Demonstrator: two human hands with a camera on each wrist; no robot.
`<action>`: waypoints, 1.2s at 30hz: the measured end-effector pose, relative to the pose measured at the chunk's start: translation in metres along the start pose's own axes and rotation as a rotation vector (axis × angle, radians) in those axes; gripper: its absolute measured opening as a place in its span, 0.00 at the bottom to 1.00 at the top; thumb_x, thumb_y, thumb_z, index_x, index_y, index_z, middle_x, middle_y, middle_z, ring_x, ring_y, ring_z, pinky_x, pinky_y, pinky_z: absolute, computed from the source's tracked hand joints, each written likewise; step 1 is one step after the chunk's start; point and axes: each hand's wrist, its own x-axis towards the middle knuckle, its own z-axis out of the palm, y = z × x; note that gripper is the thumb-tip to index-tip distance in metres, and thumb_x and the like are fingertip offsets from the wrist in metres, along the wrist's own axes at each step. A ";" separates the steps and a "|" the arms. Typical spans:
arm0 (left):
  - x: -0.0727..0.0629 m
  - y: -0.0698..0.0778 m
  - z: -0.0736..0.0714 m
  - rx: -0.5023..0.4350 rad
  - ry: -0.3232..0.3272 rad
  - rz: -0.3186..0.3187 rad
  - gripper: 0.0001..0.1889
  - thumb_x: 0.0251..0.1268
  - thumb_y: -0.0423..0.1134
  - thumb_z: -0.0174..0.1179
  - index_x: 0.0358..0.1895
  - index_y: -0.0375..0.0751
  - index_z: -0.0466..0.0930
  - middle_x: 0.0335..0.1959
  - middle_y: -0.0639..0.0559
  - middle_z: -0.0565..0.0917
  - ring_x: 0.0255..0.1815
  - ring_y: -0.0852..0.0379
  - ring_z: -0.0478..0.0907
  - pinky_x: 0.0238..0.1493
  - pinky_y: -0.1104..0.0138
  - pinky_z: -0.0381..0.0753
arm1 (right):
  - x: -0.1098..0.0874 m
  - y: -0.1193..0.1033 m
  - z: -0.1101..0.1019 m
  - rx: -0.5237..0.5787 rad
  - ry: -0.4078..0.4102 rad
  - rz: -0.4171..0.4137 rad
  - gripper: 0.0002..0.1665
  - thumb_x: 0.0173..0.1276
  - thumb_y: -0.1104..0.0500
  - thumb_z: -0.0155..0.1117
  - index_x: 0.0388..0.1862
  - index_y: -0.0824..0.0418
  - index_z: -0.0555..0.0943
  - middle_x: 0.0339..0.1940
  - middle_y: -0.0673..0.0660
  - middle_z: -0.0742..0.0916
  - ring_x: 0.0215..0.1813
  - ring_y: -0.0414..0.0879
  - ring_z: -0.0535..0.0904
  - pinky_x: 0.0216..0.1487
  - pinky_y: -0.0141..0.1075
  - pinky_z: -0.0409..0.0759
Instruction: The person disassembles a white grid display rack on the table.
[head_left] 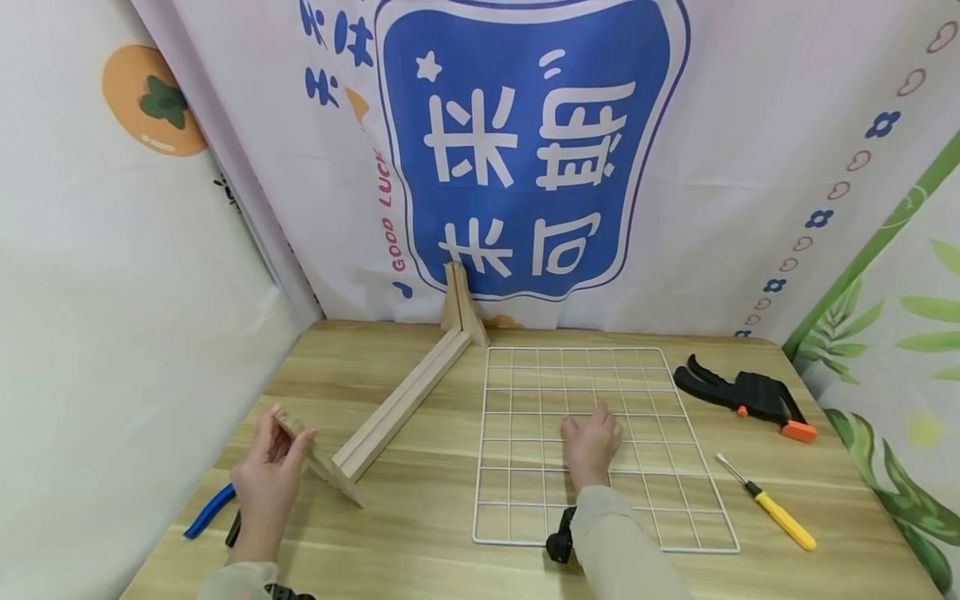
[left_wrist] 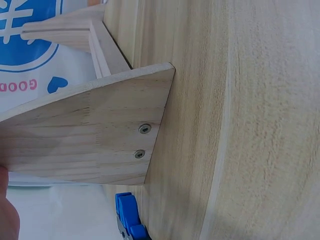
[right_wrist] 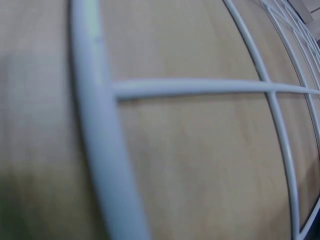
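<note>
My left hand (head_left: 266, 483) pinches the upper end of a slanted wooden end panel (left_wrist: 90, 130) between thumb and fingers. Two screw heads (left_wrist: 144, 129) show on the panel's face. A long wooden rail (head_left: 401, 404) runs from this panel back to a matching upright end piece (head_left: 461, 308) by the rear cloth. On the white wire grid (head_left: 525, 469), which lies flat on the table, rests my right hand (head_left: 592, 446), its thumb spread from the index finger. The other fingertips are hidden. The right wrist view shows grid wires (right_wrist: 190, 87) close up, without the hand.
Blue-handled pliers (head_left: 210, 510) lie beside my left wrist, partly hidden. To the right of the grid are a black clamp (head_left: 750, 393) with orange pads and a yellow-handled screwdriver (head_left: 780, 517). Printed cloth (head_left: 712, 208) hangs behind the wooden table (head_left: 420, 542).
</note>
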 end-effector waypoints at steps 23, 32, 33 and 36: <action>0.004 0.003 0.009 -0.001 -0.001 -0.025 0.27 0.47 0.25 0.68 0.55 0.32 0.74 0.42 0.29 0.81 0.41 0.91 0.67 0.39 0.90 0.70 | 0.006 0.003 -0.003 -0.068 0.046 -0.020 0.42 0.63 0.54 0.63 0.65 0.76 0.56 0.61 0.72 0.67 0.61 0.64 0.59 0.64 0.54 0.62; 0.006 0.005 0.007 -0.006 -0.021 -0.083 0.27 0.48 0.28 0.69 0.56 0.35 0.74 0.42 0.32 0.82 0.38 0.91 0.67 0.39 0.89 0.71 | 0.013 -0.002 -0.020 -0.041 -0.104 -0.048 0.43 0.67 0.50 0.57 0.70 0.70 0.50 0.61 0.74 0.66 0.62 0.66 0.60 0.63 0.57 0.66; 0.007 0.006 0.005 0.014 -0.017 -0.082 0.27 0.48 0.29 0.70 0.56 0.35 0.74 0.41 0.32 0.83 0.33 0.90 0.70 0.34 0.91 0.71 | 0.014 -0.004 -0.027 -0.030 -0.131 -0.074 0.43 0.67 0.51 0.57 0.70 0.69 0.50 0.61 0.74 0.67 0.62 0.67 0.61 0.63 0.57 0.66; 0.008 0.009 0.002 0.065 0.028 -0.047 0.29 0.47 0.31 0.71 0.56 0.37 0.75 0.47 0.35 0.82 0.38 0.79 0.75 0.41 0.90 0.70 | 0.014 -0.014 -0.049 -0.037 -0.190 -0.198 0.41 0.67 0.52 0.57 0.71 0.68 0.52 0.60 0.72 0.69 0.62 0.66 0.64 0.62 0.58 0.67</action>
